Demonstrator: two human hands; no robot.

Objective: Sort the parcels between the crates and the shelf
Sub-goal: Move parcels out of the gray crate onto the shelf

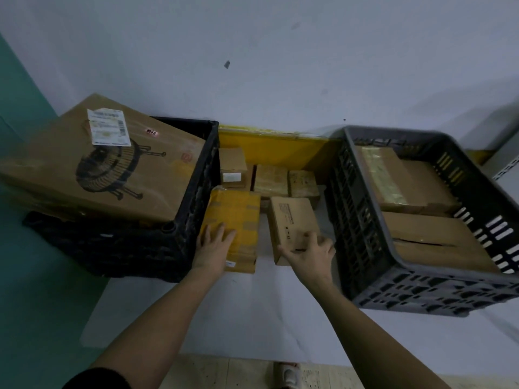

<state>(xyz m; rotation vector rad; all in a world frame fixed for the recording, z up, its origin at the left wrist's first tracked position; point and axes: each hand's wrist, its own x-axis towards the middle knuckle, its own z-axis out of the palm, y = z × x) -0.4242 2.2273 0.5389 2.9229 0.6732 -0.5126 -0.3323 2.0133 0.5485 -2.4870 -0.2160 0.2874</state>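
My left hand [214, 247] rests with straight fingers on the near end of a yellow-taped parcel [238, 217] lying between two crates. My right hand [310, 254] grips the near end of a small brown cardboard box [292, 220] just right of it. Behind them sit three small brown boxes [233, 168], [271, 179], [303, 182]. A black crate [193, 197] on the left carries a large cardboard box [112, 167] with a label. A grey crate [365, 248] on the right holds several brown parcels [432, 240].
All of this sits on a white surface [224, 310] against a pale wall. A yellow strip [269, 147] runs along the wall behind the small boxes. A tiled floor and a shoe [290, 376] show at the bottom edge. A teal wall lies left.
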